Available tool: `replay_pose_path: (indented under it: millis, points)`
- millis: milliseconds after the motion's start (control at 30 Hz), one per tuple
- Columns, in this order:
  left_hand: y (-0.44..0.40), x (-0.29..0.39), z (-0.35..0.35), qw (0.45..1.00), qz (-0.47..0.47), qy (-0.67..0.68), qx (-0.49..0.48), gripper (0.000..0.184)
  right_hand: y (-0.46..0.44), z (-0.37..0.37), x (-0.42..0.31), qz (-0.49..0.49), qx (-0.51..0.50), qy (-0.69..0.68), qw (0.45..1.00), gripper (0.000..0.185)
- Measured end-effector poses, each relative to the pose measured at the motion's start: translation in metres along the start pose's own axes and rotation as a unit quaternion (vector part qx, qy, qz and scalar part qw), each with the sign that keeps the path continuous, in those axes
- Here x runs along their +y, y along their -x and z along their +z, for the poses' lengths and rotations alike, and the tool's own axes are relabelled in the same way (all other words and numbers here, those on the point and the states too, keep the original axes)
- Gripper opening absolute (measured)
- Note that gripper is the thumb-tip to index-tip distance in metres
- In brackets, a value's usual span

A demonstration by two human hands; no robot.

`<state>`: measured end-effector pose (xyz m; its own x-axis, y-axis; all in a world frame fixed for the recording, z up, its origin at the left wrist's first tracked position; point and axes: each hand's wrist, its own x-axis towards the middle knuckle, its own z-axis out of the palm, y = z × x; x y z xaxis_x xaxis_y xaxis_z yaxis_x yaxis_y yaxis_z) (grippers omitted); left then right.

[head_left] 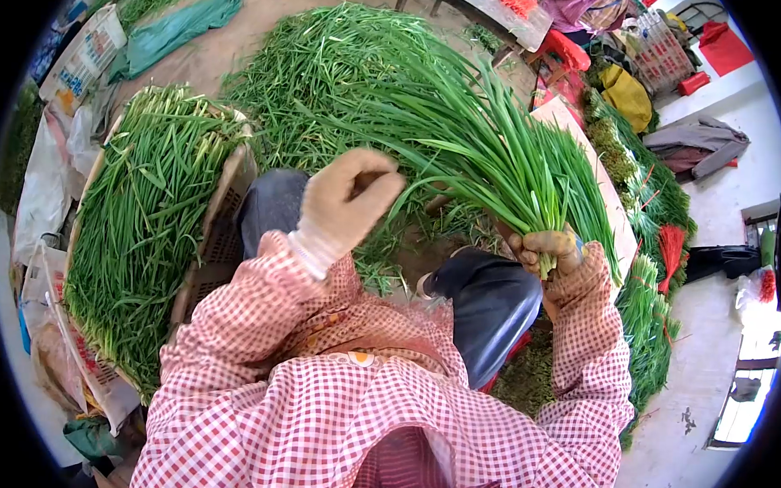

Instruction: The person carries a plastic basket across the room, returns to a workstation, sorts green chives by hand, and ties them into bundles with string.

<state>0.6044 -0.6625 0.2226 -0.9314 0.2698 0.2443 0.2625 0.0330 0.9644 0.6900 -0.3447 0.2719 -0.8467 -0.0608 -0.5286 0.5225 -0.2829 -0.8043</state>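
Note:
My right hand [549, 249], in a soiled glove, is wrapped round the pale stem ends of a bunch of garlic chives [497, 162]. The long green leaves fan up and to the left from it. My left hand [349, 204], in a tan glove with a white cuff, hangs over my knee beside the leaf tips. Its fingers are curled in toward the thumb; whatever might be between the fingertips is too small to make out. More chives lie on a pale board [563, 117] behind my right hand.
A crate [229, 187] heaped with chives stands at my left. Loose greens [328, 61] cover the floor ahead. Tied bundles [650, 313] line the right wall, with red ties [670, 254] on them. A low table [502, 11] stands at the top.

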Motion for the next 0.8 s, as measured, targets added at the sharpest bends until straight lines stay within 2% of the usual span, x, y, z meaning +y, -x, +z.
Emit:
replay_pose_path:
  millis: [33,100,133,200,233,267,300,333,367,400,433,467,500,533,567,600,633,667,700,733,800]
  points:
    - [-0.007,0.005,0.009,1.000,-0.001,-0.001,-0.003,0.020,0.001,0.002,0.001,0.000,0.001,0.000,1.000,0.029]
    - [-0.024,0.017,0.022,0.987,0.067,-0.139,-0.056,0.023,0.005,0.009,0.001,-0.011,0.005,0.012,1.000,0.031]
    - [-0.032,0.010,0.027,0.986,0.067,-0.137,-0.062,0.023,0.007,0.016,0.002,-0.011,0.010,0.008,1.000,0.031]
    - [-0.048,-0.010,0.037,0.926,0.197,-0.310,-0.083,0.026,0.011,0.025,0.005,0.001,0.082,0.041,0.996,0.034]
    - [-0.056,-0.014,0.033,0.898,0.191,-0.380,-0.114,0.020,0.009,0.018,0.010,0.018,0.074,0.031,0.997,0.031]
    - [-0.064,-0.016,0.028,0.892,0.176,-0.401,-0.111,0.020,0.010,0.020,0.008,0.017,0.077,0.030,0.996,0.031]
    - [-0.071,-0.020,0.019,0.906,0.104,-0.400,-0.097,0.024,0.012,0.024,0.007,0.010,0.083,0.044,0.996,0.030]
    - [-0.081,-0.033,0.005,0.936,0.082,-0.342,-0.009,0.027,0.012,0.027,0.007,0.004,0.087,0.058,0.994,0.029]
    - [-0.085,-0.018,-0.012,0.952,-0.059,-0.298,0.025,0.022,0.009,0.020,0.006,0.031,0.088,0.035,0.995,0.026]
    - [-0.086,-0.009,-0.029,0.963,-0.135,-0.229,0.036,0.020,0.008,0.019,0.001,0.029,0.087,0.035,0.995,0.026]
    - [-0.088,-0.047,-0.045,0.973,0.056,-0.208,0.088,0.024,0.007,0.019,-0.004,0.023,0.079,0.013,0.997,0.027]
    - [-0.083,-0.038,-0.045,0.972,0.053,-0.209,0.089,0.024,0.004,0.019,-0.008,0.019,0.070,-0.010,0.997,0.027]
    - [-0.074,-0.030,-0.047,0.958,0.067,-0.243,0.136,0.028,-0.001,0.017,-0.013,0.019,0.063,-0.010,0.998,0.029]
    - [-0.063,-0.013,-0.049,0.964,0.048,-0.239,0.109,0.031,-0.006,0.020,-0.018,0.019,0.060,-0.009,0.998,0.029]
    - [-0.052,0.004,-0.050,0.968,0.029,-0.236,0.083,0.033,-0.009,0.025,-0.023,-0.035,0.066,0.143,0.987,0.034]
    - [-0.048,0.010,-0.052,0.983,-0.072,-0.141,-0.090,0.030,-0.016,0.031,-0.032,-0.078,0.085,0.306,0.945,0.034]
    - [-0.035,0.014,-0.035,0.968,-0.016,-0.177,-0.176,0.025,-0.025,0.043,-0.039,-0.117,0.102,0.483,0.862,0.035]
    - [-0.029,0.026,-0.017,0.923,-0.037,-0.144,-0.356,0.028,-0.038,0.058,-0.043,-0.124,0.121,0.642,0.747,0.035]
    - [-0.019,0.021,0.003,0.870,-0.014,-0.105,-0.482,0.031,-0.053,0.071,-0.042,-0.102,0.136,0.749,0.641,0.036]
    - [-0.011,0.024,0.022,0.803,-0.035,-0.057,-0.593,0.039,-0.068,0.080,-0.036,-0.081,0.150,0.799,0.576,0.037]
    - [0.012,0.027,0.052,0.752,-0.062,0.005,-0.657,0.059,-0.088,0.085,-0.023,-0.043,0.172,0.842,0.509,0.038]
